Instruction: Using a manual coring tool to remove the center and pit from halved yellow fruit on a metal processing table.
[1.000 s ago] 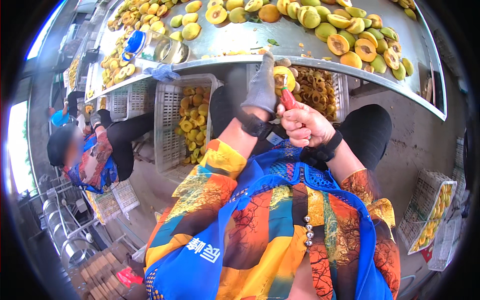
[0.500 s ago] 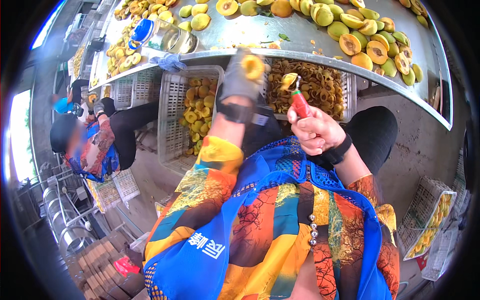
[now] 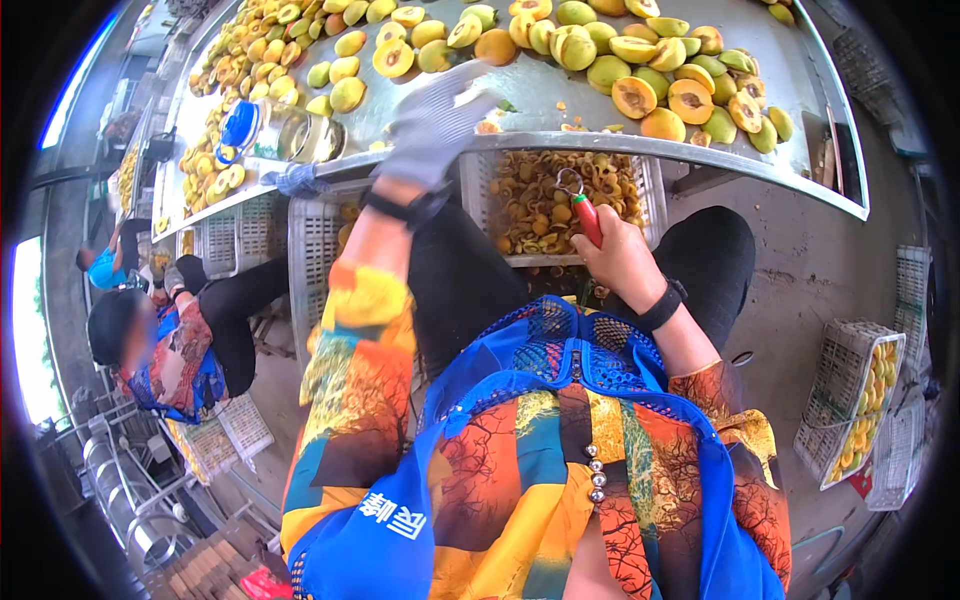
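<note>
My left hand [image 3: 432, 128], in a grey glove and smeared by motion, reaches over the near edge of the metal table [image 3: 480, 138]. Its fingers are stretched out, and I see nothing in them. Closest to it lie halved peaches [image 3: 393, 58] with yellow-green skin and orange flesh. My bare right hand [image 3: 622, 255] is closed around the red handle of a pitting tool [image 3: 588, 218]. The tool's metal loop [image 3: 570, 183] points up and is bare, over a white crate [image 3: 652, 195] of brown-orange fruit scraps [image 3: 530, 215].
A clear jar with a blue lid [image 3: 238, 128] lies on the table beside a blue-grey cloth [image 3: 295, 180]. Another crate [image 3: 306, 270] stands below on the left. A co-worker [image 3: 185, 340] sits at far left. Stacked crates of fruit [image 3: 850, 405] stand at right.
My left hand has moved from above the crates to over the table; the peach half in it is no longer seen. The fruit piece on the tool's tip is gone, and my right hand is lower.
</note>
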`<state>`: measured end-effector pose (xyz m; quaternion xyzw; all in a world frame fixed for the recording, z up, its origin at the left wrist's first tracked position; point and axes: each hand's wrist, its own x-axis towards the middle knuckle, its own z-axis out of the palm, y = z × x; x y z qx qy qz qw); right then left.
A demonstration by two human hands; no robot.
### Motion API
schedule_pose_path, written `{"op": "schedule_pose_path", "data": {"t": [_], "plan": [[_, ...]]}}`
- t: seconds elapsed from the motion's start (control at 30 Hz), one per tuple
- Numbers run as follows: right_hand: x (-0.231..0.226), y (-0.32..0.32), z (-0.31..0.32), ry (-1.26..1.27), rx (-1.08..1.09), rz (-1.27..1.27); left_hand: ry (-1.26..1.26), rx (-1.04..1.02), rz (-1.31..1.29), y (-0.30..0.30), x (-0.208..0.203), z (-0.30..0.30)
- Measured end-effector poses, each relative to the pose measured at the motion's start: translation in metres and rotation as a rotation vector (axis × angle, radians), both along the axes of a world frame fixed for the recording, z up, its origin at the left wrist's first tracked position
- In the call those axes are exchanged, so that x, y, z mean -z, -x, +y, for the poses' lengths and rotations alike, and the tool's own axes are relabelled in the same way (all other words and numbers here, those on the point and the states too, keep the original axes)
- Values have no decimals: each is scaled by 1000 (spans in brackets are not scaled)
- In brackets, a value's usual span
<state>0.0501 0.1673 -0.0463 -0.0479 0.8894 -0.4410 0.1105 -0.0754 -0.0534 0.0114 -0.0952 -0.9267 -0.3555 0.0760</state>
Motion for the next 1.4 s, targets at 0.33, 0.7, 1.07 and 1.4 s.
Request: {"op": "schedule_pose_path", "data": {"t": [0.33,0.7,1.07,1.4], "plan": [[-25,-24,39,43,349,36,637,570,58,80,49,181],[-33,27,28,553,460,195,-844,415,-613,-22,-10,97],[-28,21,-10,244,181,305,-1306,13,-852,-83,32,74],[-38,12,-16,243,-127,441,-1339,-24,-669,-78,58,75]]}}
